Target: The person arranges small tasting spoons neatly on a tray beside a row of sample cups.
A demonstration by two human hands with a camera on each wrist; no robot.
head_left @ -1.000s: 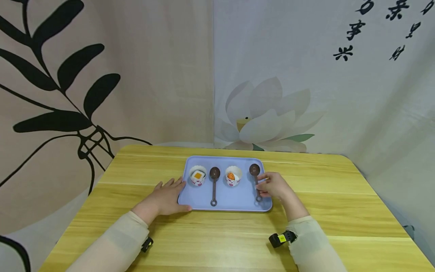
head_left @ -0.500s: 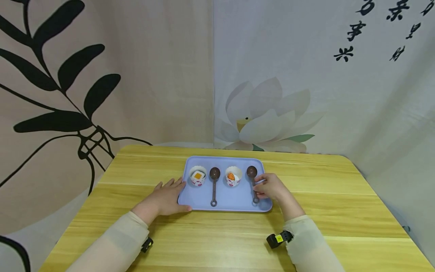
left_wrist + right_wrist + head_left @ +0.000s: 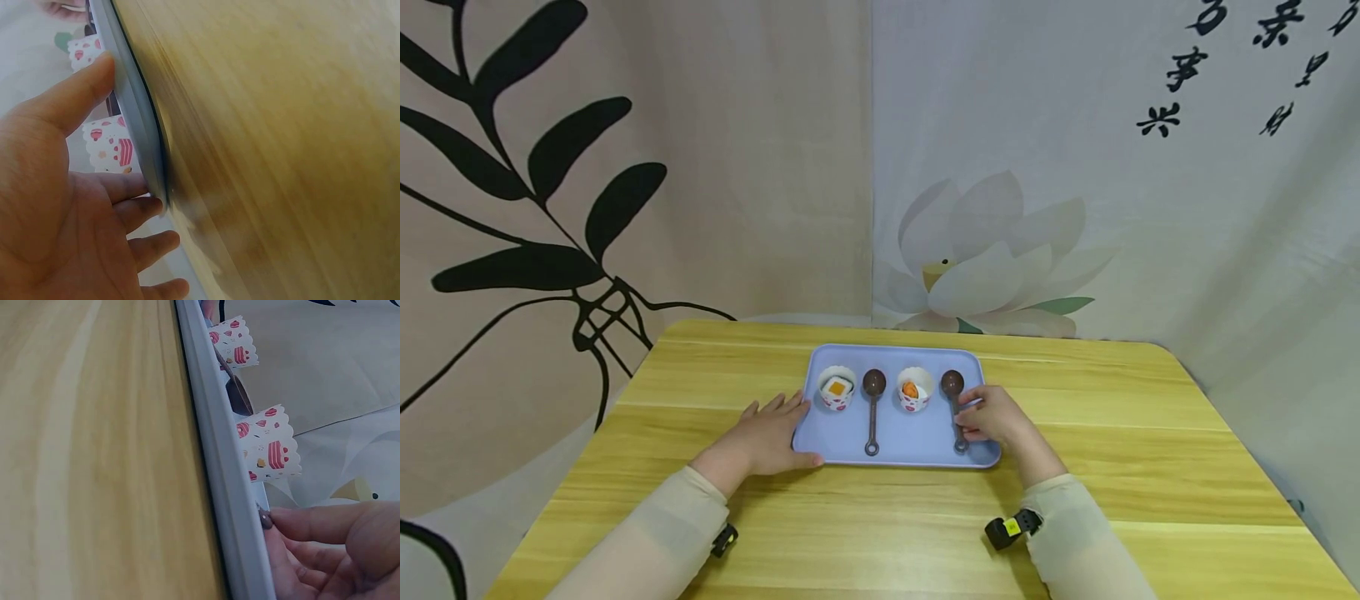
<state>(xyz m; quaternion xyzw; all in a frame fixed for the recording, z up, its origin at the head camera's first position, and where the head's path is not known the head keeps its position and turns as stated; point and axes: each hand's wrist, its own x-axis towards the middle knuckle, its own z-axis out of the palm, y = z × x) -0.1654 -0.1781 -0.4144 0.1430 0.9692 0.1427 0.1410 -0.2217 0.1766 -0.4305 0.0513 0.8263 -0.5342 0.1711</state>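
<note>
A light blue tray (image 3: pixel 917 450) lies on the table, and across it stand two printed paper cups and two brown spoons. The left cup (image 3: pixel 837 402) holds a white piece with a yellow-orange square; something orange sits in the right cup (image 3: pixel 913 400). One spoon (image 3: pixel 873 412) lies between the cups. With thumb and fingers my right hand (image 3: pixel 996 414) pinches the handle of the other spoon (image 3: pixel 952 382), at the tray's right side. My left hand (image 3: pixel 769 437) rests at the tray's left front corner, fingers spread; the left wrist view shows the thumb (image 3: pixel 94 78) along the rim.
The yellow wooden table (image 3: pixel 880 533) extends around the tray on all sides. Behind it hangs a pale curtain (image 3: pixel 767 167) printed with dark leaves, a lotus and characters. Black wrist cameras (image 3: pixel 1013 527) sit on both wrists.
My right hand has moved the right spoon a little to the left and slightly nearer, so it lies closer to the right cup. The left hand and tray have stayed put.
</note>
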